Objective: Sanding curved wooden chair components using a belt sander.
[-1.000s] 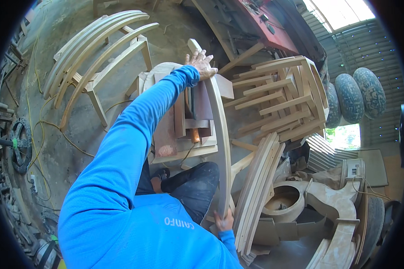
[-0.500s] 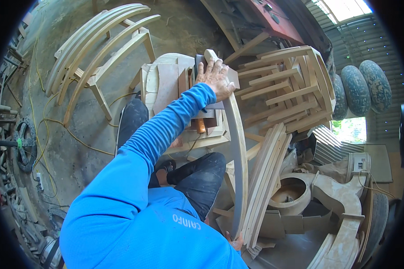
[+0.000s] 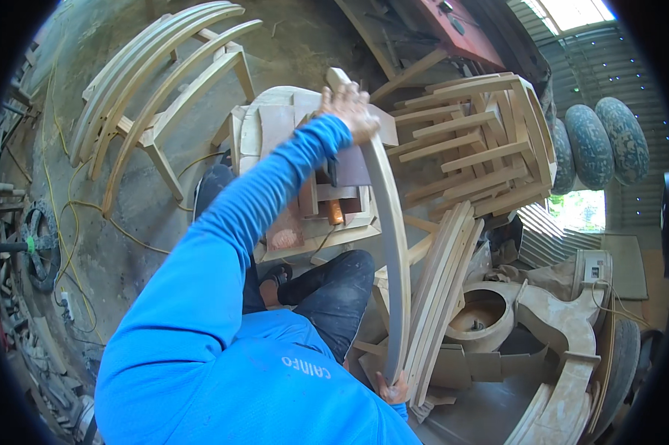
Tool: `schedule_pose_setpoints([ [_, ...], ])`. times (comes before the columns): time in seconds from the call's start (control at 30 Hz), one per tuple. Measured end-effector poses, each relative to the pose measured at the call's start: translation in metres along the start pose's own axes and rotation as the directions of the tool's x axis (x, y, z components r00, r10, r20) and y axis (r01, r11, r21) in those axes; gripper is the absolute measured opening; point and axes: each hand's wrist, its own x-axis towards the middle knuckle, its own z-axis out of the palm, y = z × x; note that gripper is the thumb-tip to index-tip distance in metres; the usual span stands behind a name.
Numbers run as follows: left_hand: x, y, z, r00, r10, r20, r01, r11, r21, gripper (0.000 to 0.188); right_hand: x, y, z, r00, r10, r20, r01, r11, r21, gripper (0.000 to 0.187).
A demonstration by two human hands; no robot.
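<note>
A long curved wooden piece [image 3: 390, 222] runs from the far end of a low bench to beside my body. My left hand [image 3: 349, 113] lies over its far part, fingers bent across the wood. At its near end my right hand [image 3: 392, 388] grips it, the fingers partly hidden. Under the far part is a low work stand with a flat greyish plate [image 3: 353, 167]. An orange wooden handle [image 3: 336, 212] sticks out below that plate. The left sleeve hides part of the stand.
Several curved wooden strips [image 3: 442, 297] lean to the right. Behind them is a stack of wooden frames [image 3: 479, 141]. A curved wooden frame [image 3: 167, 96] stands at far left, near a yellow cord [image 3: 126, 233]. A carved pale piece [image 3: 564, 319] lies at lower right.
The curved wooden piece has slid a little away from me and slightly left. Both hands have moved with it, keeping their places on it.
</note>
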Motion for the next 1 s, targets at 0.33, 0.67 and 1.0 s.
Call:
schedule_pose_setpoints([
  [0.33,0.033,-0.028,-0.010,1.000,-0.014,0.016,0.016,0.994,-0.110,0.076,0.002,0.014,-0.007,0.999,0.050,-0.014,-0.051,0.998,-0.035,0.063],
  [0.67,0.180,-0.113,0.026,0.984,-0.129,0.125,0.156,0.959,-0.237,0.077,0.112,-0.135,-0.052,0.925,-0.374,0.068,0.380,0.918,-0.112,0.075],
  [1.0,0.282,-0.157,0.061,0.988,0.138,0.065,-0.148,0.971,0.190,0.038,0.239,-0.251,-0.004,0.939,-0.330,0.094,0.342,0.922,-0.181,0.077],
])
